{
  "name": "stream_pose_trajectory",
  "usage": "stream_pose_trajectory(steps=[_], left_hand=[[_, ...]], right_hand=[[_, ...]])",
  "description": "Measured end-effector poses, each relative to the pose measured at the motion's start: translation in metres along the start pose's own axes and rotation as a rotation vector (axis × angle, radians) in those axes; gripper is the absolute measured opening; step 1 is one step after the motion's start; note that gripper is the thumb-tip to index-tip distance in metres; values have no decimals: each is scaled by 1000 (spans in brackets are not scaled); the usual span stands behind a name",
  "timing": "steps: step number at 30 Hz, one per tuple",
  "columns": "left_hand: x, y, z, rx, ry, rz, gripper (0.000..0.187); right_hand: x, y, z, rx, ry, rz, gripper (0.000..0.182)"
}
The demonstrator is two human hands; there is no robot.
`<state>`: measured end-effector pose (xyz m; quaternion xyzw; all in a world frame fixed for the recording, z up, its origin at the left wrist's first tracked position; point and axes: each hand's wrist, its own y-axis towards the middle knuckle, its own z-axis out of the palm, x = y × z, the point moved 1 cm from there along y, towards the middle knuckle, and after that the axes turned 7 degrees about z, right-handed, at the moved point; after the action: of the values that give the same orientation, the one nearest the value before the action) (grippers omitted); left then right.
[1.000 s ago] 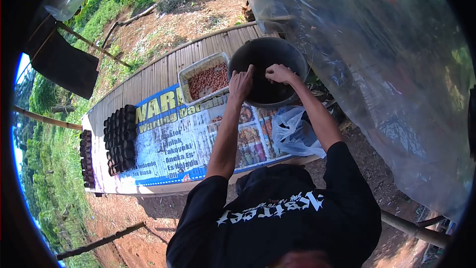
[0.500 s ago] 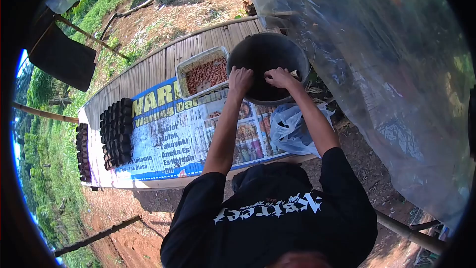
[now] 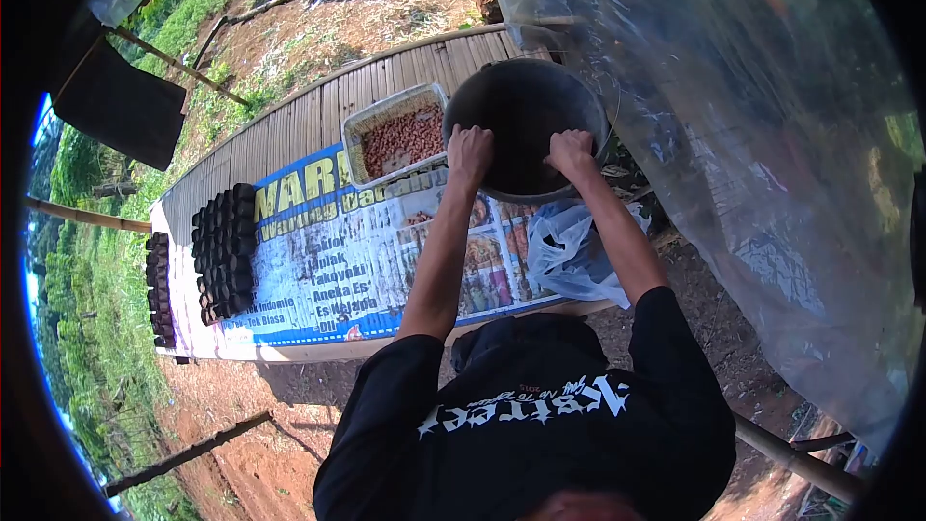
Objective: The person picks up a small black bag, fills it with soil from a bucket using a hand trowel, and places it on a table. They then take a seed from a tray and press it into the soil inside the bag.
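A large dark bucket (image 3: 526,195) stands on the table with dark material inside. My left hand (image 3: 470,154) is closed at the bucket's left rim, with the fingers curled over its edge. Over the right part of the opening is my right hand (image 3: 573,151), its fingers curled in; what they hold, if anything, is hidden. Left of the bucket, a pale rectangular tray (image 3: 349,156) contains many small reddish-brown pieces, perhaps beans or nuts. A crumpled translucent plastic bag (image 3: 571,249) lies below the bucket, by my right forearm.
Rows of small black pots or bags (image 3: 224,251) stand at the table's left end, with more at its edge. A printed banner (image 3: 318,270) covers part of the slatted bamboo table (image 3: 289,135). Plastic sheeting (image 3: 714,135) hangs at the right. Bamboo poles (image 3: 801,458) stand around.
My right hand has moved right, from the middle of the bucket's opening towards its right side. A pale bit seen by my right wrist no longer shows. My left hand stays at the left rim.
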<state>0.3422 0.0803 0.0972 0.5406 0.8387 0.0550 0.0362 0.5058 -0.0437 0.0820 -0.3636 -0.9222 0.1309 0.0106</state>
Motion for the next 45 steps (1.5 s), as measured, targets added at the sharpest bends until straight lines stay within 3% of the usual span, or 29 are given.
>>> stream_pose_trajectory(steps=[10,16,21,43,45], left_hand=[[0,-1,0,-24,-27,-10,21],[3,-3,3,-90,-56,20,18],[2,-2,1,-62,-67,11,18],[1,-2,-1,-26,-30,-10,19],[1,-1,-1,-15,-37,-12,19]], right_hand=[[-12,-30,-52,-245,-153,-33,15],[-26,-39,-88,-305,-67,10,32],[-32,-47,-106,-357,-41,10,34],[-18,-77,-110,-726,-74,-114,30],[-14,-70,-108,-543,-104,-26,26]])
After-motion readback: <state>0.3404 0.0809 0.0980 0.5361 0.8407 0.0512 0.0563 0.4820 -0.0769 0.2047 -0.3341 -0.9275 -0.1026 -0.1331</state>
